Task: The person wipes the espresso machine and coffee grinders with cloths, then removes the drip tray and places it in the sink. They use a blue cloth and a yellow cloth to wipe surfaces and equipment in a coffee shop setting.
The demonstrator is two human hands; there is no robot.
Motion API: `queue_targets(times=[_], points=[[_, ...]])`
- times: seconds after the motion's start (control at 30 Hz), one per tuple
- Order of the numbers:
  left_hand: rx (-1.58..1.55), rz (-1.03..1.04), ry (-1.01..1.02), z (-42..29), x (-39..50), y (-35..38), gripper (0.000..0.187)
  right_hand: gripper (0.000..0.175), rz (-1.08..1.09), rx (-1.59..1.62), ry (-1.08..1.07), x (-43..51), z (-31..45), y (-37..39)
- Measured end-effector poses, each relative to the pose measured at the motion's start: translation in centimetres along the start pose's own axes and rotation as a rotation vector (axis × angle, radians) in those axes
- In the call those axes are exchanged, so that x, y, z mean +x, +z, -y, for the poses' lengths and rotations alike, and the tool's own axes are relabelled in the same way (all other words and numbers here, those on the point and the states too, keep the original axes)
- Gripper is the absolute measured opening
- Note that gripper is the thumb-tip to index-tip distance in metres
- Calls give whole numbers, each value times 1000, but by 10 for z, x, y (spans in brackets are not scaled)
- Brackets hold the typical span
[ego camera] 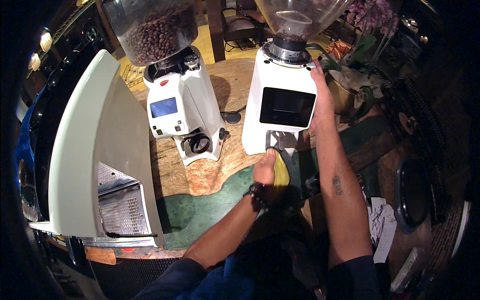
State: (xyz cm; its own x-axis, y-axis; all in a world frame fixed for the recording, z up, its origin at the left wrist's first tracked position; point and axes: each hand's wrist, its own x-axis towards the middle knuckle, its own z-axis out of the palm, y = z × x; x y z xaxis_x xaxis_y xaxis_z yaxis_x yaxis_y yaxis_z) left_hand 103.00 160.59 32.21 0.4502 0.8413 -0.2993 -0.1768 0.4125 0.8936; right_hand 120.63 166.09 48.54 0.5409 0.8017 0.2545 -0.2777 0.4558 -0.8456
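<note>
In front of me stands a white coffee grinder (287, 77) with a dark screen and a clear hopper (318, 17), which holds few beans. My left hand (267, 170) grips a yellow cloth (281, 170) just below the grinder's metal portafilter rest (285, 140). The cloth's far end touches or nearly touches the grinder's base; I cannot tell which. My right hand (323, 95) lies against the right side of the grinder's body, with its fingers up near the collar under the hopper. Part of that hand is hidden behind the body.
A second white grinder (195, 97), its hopper holding coffee beans (157, 35), stands to the left. Beyond it is an espresso machine (80, 150) with a metal drip tray (123, 210). A potted orchid (343, 92) is at right. Paper slips (382, 228) lie lower right on the wooden counter (204, 180).
</note>
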Motion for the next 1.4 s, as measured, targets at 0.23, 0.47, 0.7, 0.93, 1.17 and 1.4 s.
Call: queue_targets(times=[0.23,0.47,0.7,0.93,1.17,1.4], points=[[299,-282,120,-12,68,62,43,77,-3,-29,12,-2,1,2],[637,-368,192,32,71,55,40,71,27,54,-6,-3,1,4],[196,-84,-17,65,-22,0,38,62,-14,161,67,-4,-3,-8],[-639,-126,-59,3,-27,-63,40,26,-892,-83,-67,-142,-82,-20],[-790,37,-101,-21,-27,-112,38,32,-255,-451,220,-255,-199,7],[200,-56,181,-41,-41,-119,24,46,-241,-963,-191,-276,-164,2]])
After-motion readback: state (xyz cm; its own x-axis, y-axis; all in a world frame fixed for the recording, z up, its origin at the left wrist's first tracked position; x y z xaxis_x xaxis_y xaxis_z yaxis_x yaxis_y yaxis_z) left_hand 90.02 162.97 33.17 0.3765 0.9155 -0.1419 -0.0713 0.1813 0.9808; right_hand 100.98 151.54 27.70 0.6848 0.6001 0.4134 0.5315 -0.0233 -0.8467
